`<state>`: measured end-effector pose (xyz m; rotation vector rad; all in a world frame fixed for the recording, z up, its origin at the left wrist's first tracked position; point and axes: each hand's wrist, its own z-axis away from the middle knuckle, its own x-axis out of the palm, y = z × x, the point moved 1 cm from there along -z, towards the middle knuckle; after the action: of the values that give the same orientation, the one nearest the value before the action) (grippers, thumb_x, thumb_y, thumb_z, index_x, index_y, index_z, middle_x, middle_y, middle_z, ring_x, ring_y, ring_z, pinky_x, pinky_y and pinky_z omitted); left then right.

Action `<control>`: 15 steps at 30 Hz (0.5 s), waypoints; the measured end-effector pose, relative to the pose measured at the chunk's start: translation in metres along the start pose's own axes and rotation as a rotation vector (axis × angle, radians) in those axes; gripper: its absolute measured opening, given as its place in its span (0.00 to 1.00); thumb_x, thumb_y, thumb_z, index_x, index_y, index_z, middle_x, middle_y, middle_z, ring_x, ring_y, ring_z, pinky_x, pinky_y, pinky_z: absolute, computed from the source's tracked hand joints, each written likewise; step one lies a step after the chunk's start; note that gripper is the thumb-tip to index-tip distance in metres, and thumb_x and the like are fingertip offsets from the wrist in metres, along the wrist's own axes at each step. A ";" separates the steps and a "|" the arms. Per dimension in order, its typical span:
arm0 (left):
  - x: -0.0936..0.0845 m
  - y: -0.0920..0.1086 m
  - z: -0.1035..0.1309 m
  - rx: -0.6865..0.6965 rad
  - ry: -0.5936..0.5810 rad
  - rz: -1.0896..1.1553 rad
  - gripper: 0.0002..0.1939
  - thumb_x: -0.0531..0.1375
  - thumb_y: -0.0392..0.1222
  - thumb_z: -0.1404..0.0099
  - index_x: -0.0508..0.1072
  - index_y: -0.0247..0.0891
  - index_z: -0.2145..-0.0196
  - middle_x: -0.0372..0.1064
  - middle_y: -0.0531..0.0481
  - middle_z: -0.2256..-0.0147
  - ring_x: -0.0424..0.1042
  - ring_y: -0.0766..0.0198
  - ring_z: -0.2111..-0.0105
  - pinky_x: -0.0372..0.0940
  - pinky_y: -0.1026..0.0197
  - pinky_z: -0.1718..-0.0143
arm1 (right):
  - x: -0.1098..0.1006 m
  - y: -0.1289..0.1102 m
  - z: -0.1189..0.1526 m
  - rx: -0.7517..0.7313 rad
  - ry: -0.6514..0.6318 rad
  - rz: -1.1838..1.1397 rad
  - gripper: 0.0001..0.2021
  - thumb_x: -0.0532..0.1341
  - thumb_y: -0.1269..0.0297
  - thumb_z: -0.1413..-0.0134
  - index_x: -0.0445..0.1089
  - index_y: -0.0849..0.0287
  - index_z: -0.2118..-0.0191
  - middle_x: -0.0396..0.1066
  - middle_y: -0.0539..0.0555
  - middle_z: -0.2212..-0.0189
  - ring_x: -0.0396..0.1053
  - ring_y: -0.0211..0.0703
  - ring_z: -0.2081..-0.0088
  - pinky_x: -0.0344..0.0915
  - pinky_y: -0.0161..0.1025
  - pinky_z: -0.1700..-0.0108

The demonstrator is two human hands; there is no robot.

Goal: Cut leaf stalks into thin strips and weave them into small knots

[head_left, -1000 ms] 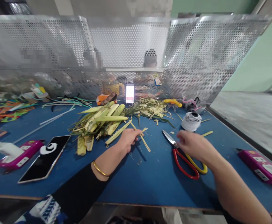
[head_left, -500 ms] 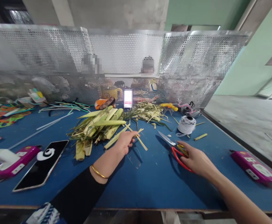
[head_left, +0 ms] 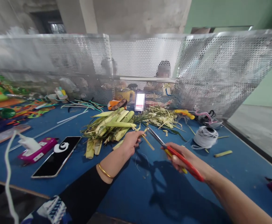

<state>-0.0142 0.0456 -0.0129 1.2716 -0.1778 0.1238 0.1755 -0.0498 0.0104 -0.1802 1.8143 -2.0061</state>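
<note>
Moved since the earlier frame: scissors (head_left: 180, 156), lifted off the surface (head_left: 117, 196) in the right hand (head_left: 185, 151), tips brought up near the strip (head_left: 149, 144) in the left hand (head_left: 130, 143).
Right hand: fingers wrapped round the handles, blades left free, a grip likely chosen to steer the tips. Scissors' long axis ten to four o'clock, tips at ten; contact with the strip cannot be told. Left hand: fingers clamped on the strip, above the surface, its longer free end pointing to five o'clock, probably pinched to keep that end exposed. Husks (head_left: 112, 124) heaped at the left hand's ten o'clock; spool (head_left: 206, 137) at the right hand's two, perhaps kept within reach.
</note>
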 end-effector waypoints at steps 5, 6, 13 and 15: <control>0.000 -0.001 -0.002 0.013 0.034 -0.013 0.06 0.63 0.36 0.50 0.70 0.31 0.79 0.66 0.51 0.77 0.51 0.78 0.84 0.37 0.69 0.84 | -0.004 0.004 0.006 0.129 -0.001 0.119 0.29 0.61 0.35 0.58 0.63 0.59 0.62 0.59 0.46 0.76 0.59 0.32 0.79 0.58 0.31 0.81; 0.001 -0.002 -0.002 0.014 0.037 -0.020 0.06 0.63 0.36 0.50 0.70 0.31 0.79 0.66 0.51 0.77 0.51 0.78 0.84 0.37 0.69 0.84 | -0.004 0.004 0.005 0.135 -0.006 0.132 0.29 0.61 0.35 0.58 0.62 0.59 0.63 0.58 0.46 0.77 0.58 0.32 0.80 0.58 0.31 0.81; 0.005 -0.006 0.008 0.040 0.009 -0.045 0.08 0.63 0.40 0.50 0.70 0.32 0.77 0.62 0.54 0.79 0.52 0.76 0.83 0.38 0.69 0.84 | 0.001 0.006 -0.001 0.190 0.041 0.197 0.28 0.60 0.36 0.57 0.64 0.59 0.64 0.56 0.42 0.85 0.56 0.31 0.84 0.55 0.30 0.84; 0.008 -0.009 0.011 0.039 -0.011 -0.051 0.09 0.64 0.40 0.50 0.69 0.33 0.78 0.63 0.54 0.79 0.52 0.76 0.83 0.38 0.69 0.84 | 0.003 0.006 -0.001 0.162 0.073 0.174 0.27 0.61 0.37 0.58 0.64 0.59 0.64 0.56 0.43 0.82 0.56 0.31 0.83 0.56 0.30 0.84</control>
<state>-0.0054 0.0321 -0.0162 1.3150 -0.1529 0.0774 0.1738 -0.0501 0.0039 0.0964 1.6390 -2.0461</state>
